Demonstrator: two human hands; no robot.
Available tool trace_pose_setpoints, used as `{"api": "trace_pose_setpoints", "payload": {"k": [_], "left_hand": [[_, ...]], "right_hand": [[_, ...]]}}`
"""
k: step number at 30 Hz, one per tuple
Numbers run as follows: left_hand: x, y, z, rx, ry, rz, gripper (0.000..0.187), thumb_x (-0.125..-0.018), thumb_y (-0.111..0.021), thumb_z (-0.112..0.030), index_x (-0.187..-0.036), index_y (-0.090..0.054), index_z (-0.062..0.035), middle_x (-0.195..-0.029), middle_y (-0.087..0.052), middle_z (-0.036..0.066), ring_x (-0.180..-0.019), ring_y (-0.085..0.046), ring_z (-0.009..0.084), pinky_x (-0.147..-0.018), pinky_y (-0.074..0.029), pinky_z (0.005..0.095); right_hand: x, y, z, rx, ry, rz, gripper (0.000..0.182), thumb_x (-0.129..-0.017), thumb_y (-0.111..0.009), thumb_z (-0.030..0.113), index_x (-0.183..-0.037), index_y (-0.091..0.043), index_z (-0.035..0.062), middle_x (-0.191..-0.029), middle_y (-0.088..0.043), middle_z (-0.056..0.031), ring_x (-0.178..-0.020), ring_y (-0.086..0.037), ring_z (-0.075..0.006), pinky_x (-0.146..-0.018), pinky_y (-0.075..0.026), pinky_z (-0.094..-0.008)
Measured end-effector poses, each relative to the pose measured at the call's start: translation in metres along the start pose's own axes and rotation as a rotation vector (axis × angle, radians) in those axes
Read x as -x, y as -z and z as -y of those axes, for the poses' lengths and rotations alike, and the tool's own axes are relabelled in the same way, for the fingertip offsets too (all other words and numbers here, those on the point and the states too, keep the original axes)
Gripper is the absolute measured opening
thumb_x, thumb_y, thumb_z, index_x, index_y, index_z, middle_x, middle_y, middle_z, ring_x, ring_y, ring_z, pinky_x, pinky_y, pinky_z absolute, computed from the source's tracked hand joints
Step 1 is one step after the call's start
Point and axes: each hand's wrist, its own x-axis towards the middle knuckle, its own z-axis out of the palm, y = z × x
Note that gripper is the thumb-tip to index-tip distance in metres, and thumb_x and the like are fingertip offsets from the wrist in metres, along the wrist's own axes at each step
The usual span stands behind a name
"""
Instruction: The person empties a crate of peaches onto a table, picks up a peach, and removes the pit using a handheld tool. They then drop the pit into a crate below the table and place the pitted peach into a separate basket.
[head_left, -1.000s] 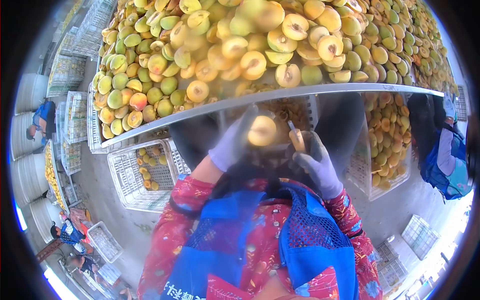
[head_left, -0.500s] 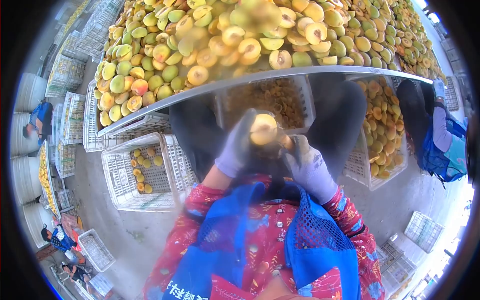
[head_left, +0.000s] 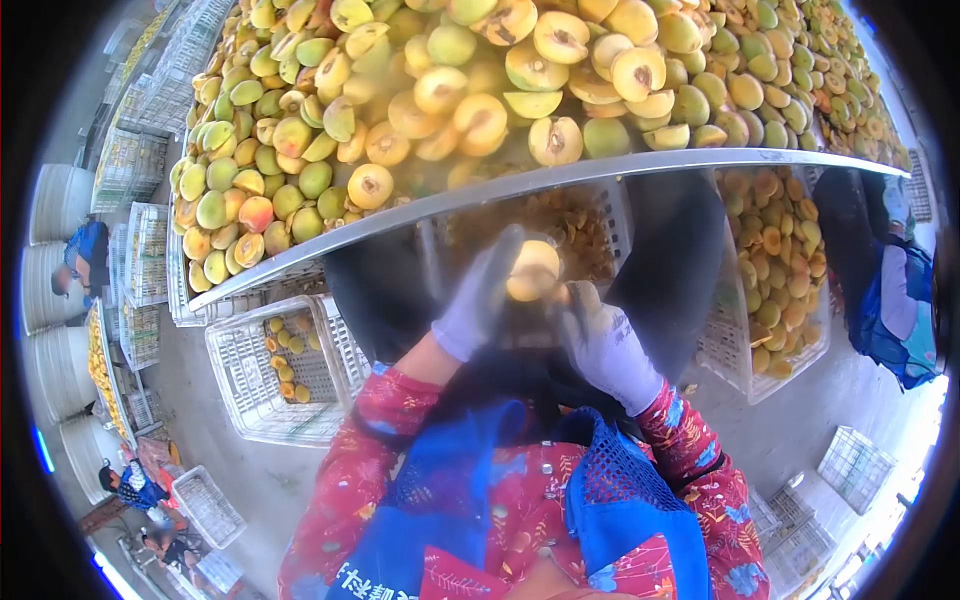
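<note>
A halved yellow peach [head_left: 533,270] with its cut face up is held by my left hand [head_left: 482,290], in a pale glove with dark fingers. Close on its right is my right hand [head_left: 603,340], gloved alike, with fingers closed around something small and brownish that blur hides. Both hands are over my lap, below the metal edge [head_left: 480,190] of a table heaped with cut peaches [head_left: 480,120]. Beneath the table, beyond my hands, a crate holds small brown pieces [head_left: 570,225].
To the left a white crate [head_left: 240,395] holds several peach halves. On the right stands a crate full of peach halves [head_left: 765,260], with a co-worker in blue [head_left: 895,310] beyond it. Other people and stacked crates [head_left: 130,170] are at far left.
The view has shifted slightly, so the table edge and crates appear moved. My hands keep nearly the same pose, the peach half still in my left hand.
</note>
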Motion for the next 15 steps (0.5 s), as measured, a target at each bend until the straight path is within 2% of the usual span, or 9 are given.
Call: {"api": "trace_pose_setpoints", "payload": {"k": [1,4,7,10,13,15], "left_hand": [[-0.007,0.004,0.005,-0.037,-0.021,0.004,0.052,-0.101,-0.042,-0.051,-0.104,-0.062,-0.0036,-0.088,-0.066,0.008,-0.075,-0.064,0.0169,-0.069,-0.053,0.0284],[-0.023,0.019,0.026,-0.070,0.011,-0.080,0.055,-0.103,-0.040,-0.047,-0.119,-0.060,0.0016,-0.099,-0.069,0.011,-0.088,-0.066,0.0155,-0.080,-0.053,0.0281],[-0.022,0.015,0.031,-0.225,-0.093,-0.104,0.049,-0.103,-0.043,-0.042,-0.115,-0.062,0.0016,-0.099,-0.069,0.009,-0.088,-0.065,0.0146,-0.081,-0.052,0.0285],[-0.023,0.013,0.034,-0.172,-0.044,-0.184,0.048,-0.103,-0.043,-0.043,-0.105,-0.064,-0.0004,-0.092,-0.068,0.008,-0.080,-0.065,0.0140,-0.072,-0.053,0.0292],[-0.022,0.022,0.038,-0.409,-0.207,-0.157,0.047,-0.103,-0.042,-0.042,-0.105,-0.064,0.0000,-0.094,-0.068,0.008,-0.083,-0.065,0.0150,-0.076,-0.053,0.0295],[-0.024,0.030,0.045,-0.385,-0.207,-0.176,0.046,-0.103,-0.043,-0.041,-0.106,-0.064,0.0000,-0.096,-0.068,0.009,-0.086,-0.065,0.0153,-0.079,-0.052,0.0298]], "right_hand": [[-0.005,-0.002,-0.005,-0.025,-0.002,-0.011,0.029,-0.093,-0.057,0.012,-0.117,-0.049,-0.0006,-0.067,-0.059,-0.0239,-0.059,-0.059,-0.0427,-0.051,-0.041,-0.0494],[-0.015,-0.005,-0.025,0.280,0.298,0.009,0.028,-0.092,-0.057,0.010,-0.115,-0.050,-0.0027,-0.064,-0.057,-0.0232,-0.057,-0.057,-0.0427,-0.051,-0.040,-0.0495],[-0.021,-0.007,-0.019,0.131,0.119,-0.023,0.017,-0.094,-0.055,0.011,-0.109,-0.053,0.0027,-0.068,-0.055,-0.0145,-0.054,-0.059,-0.0317,-0.048,-0.045,-0.0431],[-0.021,-0.015,-0.023,0.161,0.152,-0.086,0.019,-0.092,-0.057,0.012,-0.107,-0.052,0.0013,-0.070,-0.058,-0.0164,-0.056,-0.060,-0.0334,-0.049,-0.046,-0.0425],[-0.023,-0.023,-0.021,0.129,-0.018,-0.066,0.024,-0.090,-0.062,0.015,-0.106,-0.050,0.0010,-0.072,-0.061,-0.0193,-0.061,-0.063,-0.0366,-0.050,-0.048,-0.0433],[-0.024,-0.028,-0.024,0.051,-0.059,-0.091,0.029,-0.089,-0.065,0.018,-0.106,-0.048,0.0008,-0.074,-0.062,-0.0214,-0.064,-0.064,-0.0387,-0.051,-0.048,-0.0446]]}}
